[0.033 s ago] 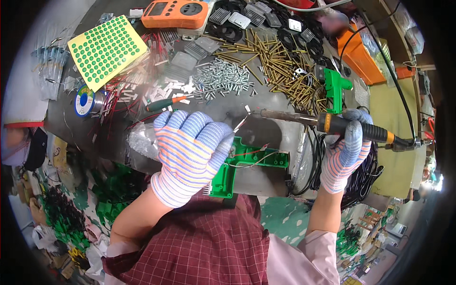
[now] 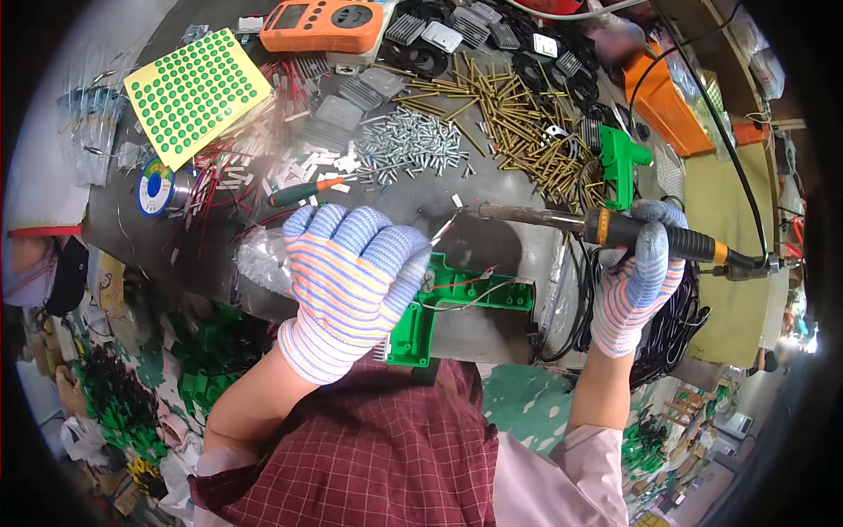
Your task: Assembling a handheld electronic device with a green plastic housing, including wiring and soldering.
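In a striped knit glove, my left hand (image 2: 356, 272) is closed, with thumb and forefinger pinching a thin wire (image 2: 443, 230) that has a white sleeve. My right hand (image 2: 645, 277), gloved the same way, grips a soldering iron (image 2: 632, 232) by its black and yellow handle. The iron's tip points left and ends close to the wire's tip; I cannot tell whether they touch. Below lies a green plastic housing half (image 2: 411, 334) with red and white wires inside, partly covered by my left hand. A small white piece (image 2: 457, 200) lies just beyond the wire.
Beyond my hands are a green-handled screwdriver (image 2: 303, 191), a pile of silver screws (image 2: 413, 145), long brass screws (image 2: 500, 97) and a solder spool (image 2: 156, 187). A sticker sheet (image 2: 198, 97) and an orange multimeter (image 2: 323, 25) lie farther back. Black cables (image 2: 672, 329) coil at the right, near another green housing (image 2: 619, 167).
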`<state>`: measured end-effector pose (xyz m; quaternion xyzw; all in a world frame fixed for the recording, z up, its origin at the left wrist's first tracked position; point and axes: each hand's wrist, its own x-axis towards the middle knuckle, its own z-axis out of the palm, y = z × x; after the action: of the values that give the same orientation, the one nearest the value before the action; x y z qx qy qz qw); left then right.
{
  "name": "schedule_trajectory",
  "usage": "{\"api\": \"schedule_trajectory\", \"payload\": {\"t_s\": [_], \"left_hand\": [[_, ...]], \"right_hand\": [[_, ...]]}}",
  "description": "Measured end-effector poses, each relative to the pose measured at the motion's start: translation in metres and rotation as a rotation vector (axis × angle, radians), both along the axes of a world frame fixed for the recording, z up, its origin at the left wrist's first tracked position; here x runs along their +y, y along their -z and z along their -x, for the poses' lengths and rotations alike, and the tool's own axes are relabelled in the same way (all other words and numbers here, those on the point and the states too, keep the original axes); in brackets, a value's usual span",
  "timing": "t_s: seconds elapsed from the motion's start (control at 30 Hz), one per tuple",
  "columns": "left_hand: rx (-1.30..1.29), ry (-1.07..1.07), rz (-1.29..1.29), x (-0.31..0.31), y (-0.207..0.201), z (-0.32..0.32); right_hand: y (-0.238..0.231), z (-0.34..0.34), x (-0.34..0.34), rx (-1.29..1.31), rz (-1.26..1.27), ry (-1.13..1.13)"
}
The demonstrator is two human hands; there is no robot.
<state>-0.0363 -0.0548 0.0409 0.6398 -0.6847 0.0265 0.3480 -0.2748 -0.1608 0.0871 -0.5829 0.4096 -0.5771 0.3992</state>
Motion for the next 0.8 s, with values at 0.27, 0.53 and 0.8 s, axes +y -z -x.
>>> {"api": "schedule_trajectory", "payload": {"t_s": [0.27, 0.53, 0.8], "left_hand": [[-0.041, -0.015, 0.001, -0.007, 0.000, 0.002], [-0.041, 0.000, 0.010, -0.013, 0.001, 0.004], [-0.037, 0.022, 0.015, -0.017, 0.003, 0.004]], "right_hand": [[0.006, -0.001, -0.002, -0.003, -0.064, -0.079], [0.004, -0.004, -0.001, -0.043, -0.138, -0.047], [0.008, 0.001, -0.003, -0.003, -0.087, -0.055]]}}
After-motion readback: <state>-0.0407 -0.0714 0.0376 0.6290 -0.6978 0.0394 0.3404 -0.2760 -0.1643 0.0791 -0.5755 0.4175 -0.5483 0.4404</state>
